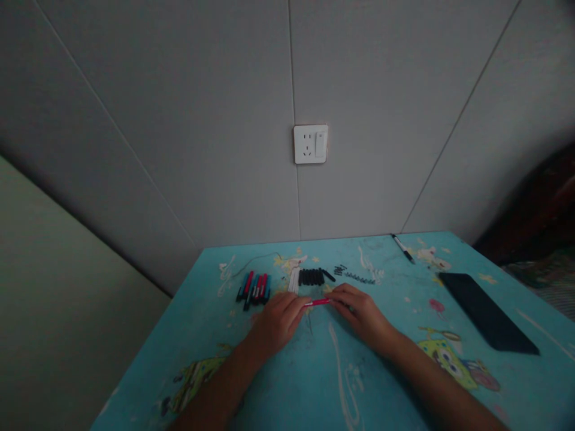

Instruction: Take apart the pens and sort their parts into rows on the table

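A red pen barrel [318,302] lies level between my two hands above the blue table. My left hand [279,317] is closed on its left end, and my right hand [357,308] pinches its right end. Just beyond my left hand are several white thin sticks [293,280], side by side. A row of black caps [311,276] sits to their right, one piece lying slanted beside it. Left of my left hand is a group of red and blue pens [255,288] with dark ends. Small dark parts [359,278] are laid out past my right hand.
The table [287,389] wears a blue cartoon-print cover and meets a grey wall [224,149] with a socket [311,144]. A white and black pen [403,248] lies at the back right. A dark flat case [487,311] lies on the right side.
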A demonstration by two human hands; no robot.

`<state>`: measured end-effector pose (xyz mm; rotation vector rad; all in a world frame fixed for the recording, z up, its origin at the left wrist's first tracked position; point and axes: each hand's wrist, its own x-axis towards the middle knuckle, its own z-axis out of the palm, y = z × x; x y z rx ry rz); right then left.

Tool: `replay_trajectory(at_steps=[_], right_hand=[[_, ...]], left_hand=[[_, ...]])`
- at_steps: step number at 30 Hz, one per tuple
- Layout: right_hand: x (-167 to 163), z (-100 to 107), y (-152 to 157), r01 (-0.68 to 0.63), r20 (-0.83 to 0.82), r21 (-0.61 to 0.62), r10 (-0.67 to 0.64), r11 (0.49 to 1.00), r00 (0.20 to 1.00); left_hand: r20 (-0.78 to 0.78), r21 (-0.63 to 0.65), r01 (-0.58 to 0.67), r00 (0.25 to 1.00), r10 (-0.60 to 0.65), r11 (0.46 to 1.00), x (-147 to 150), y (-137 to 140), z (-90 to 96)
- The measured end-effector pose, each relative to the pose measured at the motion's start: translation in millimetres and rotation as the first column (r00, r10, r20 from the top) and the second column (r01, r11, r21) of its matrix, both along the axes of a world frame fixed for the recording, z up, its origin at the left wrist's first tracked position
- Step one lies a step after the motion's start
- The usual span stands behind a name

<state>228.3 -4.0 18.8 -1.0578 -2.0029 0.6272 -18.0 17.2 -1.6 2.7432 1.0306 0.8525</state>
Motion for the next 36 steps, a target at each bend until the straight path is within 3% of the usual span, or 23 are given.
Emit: replay_trajectory(at_steps=[8,14,20,24,28,31,36], right_hand=[[-4.7,3.9,-6.7,0.003,-0.083,-0.021,-0.005,1.000,0.997],[-13.4,10.2,-15.4,0.037,-0.196,-0.078,-0.051,0.996,0.979],[-22.1,11.3,-17.5,-0.070,-0.209,-0.178,0.032,0.982,0.977],[-19.8,11.5,-15.0,0.081,-0.204,-0.126,-0.106,0.989,0.973],[-13.0,7.8,-10.6,0.194,-0.177,-0.090,-0.207,0.977,0.962],[-12.0,5.6,-9.6,0.190,-0.140,-0.074,-0.198,0.979,0.970],[-17.1,6.2,-13.9,0.114,-0.064,-0.055,-0.118,0.992,0.991]], left_hand=[[-0.022,-0.091,0.075,0.997,-0.077,0.993,4.6,-3.0,1.0],[0.115,-0.157,0.114,0.989,-0.096,0.981,8.8,-9.9,-1.0],[0.121,-0.140,0.157,0.983,-0.140,0.978,12.7,-14.1,0.2],[0.069,-0.085,-0.022,0.997,0.028,0.996,5.2,-2.7,1.2],[-0.029,-0.003,-0.292,0.956,0.292,0.956,-7.0,15.1,-7.2],[-0.102,0.029,-0.365,0.925,0.366,0.931,-12.5,22.2,-14.0],[-0.098,0.036,-0.410,0.906,0.412,0.911,-14.3,22.3,-13.9]])
